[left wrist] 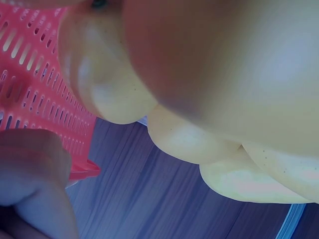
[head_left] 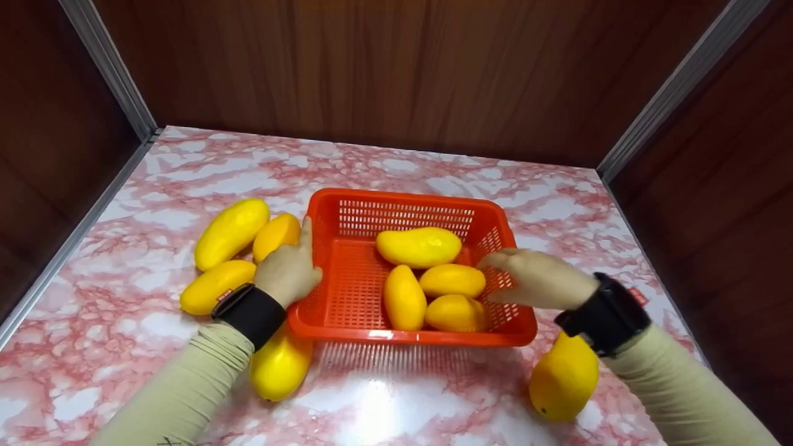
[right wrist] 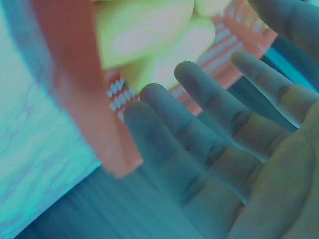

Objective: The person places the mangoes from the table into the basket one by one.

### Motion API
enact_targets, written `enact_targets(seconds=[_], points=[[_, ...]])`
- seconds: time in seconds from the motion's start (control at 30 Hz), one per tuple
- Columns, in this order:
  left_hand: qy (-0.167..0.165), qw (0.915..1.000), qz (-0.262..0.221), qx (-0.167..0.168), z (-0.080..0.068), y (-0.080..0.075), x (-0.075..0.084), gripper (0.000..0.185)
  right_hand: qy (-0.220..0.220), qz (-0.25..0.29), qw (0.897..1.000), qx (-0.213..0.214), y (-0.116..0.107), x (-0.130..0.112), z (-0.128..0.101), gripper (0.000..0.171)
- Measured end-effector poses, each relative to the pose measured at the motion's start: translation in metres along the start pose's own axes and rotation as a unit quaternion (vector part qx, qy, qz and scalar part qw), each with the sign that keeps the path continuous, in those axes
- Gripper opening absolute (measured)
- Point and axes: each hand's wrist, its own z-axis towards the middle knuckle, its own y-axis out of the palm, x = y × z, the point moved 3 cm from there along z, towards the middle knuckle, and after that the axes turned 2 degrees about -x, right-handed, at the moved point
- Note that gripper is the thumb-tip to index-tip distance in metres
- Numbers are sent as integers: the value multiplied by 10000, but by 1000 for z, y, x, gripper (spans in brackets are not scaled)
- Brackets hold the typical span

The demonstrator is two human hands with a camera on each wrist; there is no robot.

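A red-orange slotted plastic basket (head_left: 403, 197) sits mid-table with several yellow mangoes (head_left: 419, 246) inside. My left hand (head_left: 288, 269) lies against the basket's left wall, index finger stretched up along the rim, with a mango (head_left: 276, 235) right behind it. The left wrist view shows a bit of that hand (left wrist: 30, 174) beside the basket wall (left wrist: 35, 74) and mangoes (left wrist: 224, 74) very close. My right hand (head_left: 536, 279) is at the basket's right rim. In the right wrist view its fingers (right wrist: 209, 129) are spread straight next to the basket edge (right wrist: 75, 89), holding nothing.
Two more mangoes (head_left: 230, 232) (head_left: 214, 286) lie left of the basket. One mango (head_left: 280, 368) lies under my left wrist and another (head_left: 564, 378) under my right wrist. The pink marble tabletop (head_left: 433, 402) is boxed in by dark wooden walls (head_left: 372, 74) on three sides.
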Motion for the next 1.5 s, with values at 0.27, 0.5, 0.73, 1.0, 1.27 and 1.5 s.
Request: enact_targets(seconds=[0.27, 0.5, 0.73, 1.0, 1.27, 1.5], points=[[-3, 10000, 46, 19, 1, 0, 0, 91, 500, 407, 9976, 241, -13, 29, -18, 42], [19, 10000, 71, 34, 1, 0, 0, 91, 863, 549, 9946, 145, -4, 54, -24, 34], [0, 10000, 49, -17, 0, 0, -1, 91, 930, 501, 9940, -291, 8, 69, -30, 35], [-17, 10000, 15, -25, 1, 1, -2, 92, 1095, 348, 9838, -1375, 27, 72, -34, 51], [-1, 10000, -55, 4, 0, 1, -1, 91, 1099, 634, 9745, -1850, 44, 71, -39, 67], [80, 9999, 21, 65, 0, 1, 1, 90, 1173, 1089, 9596, -2316, 59, 72, -46, 78]])
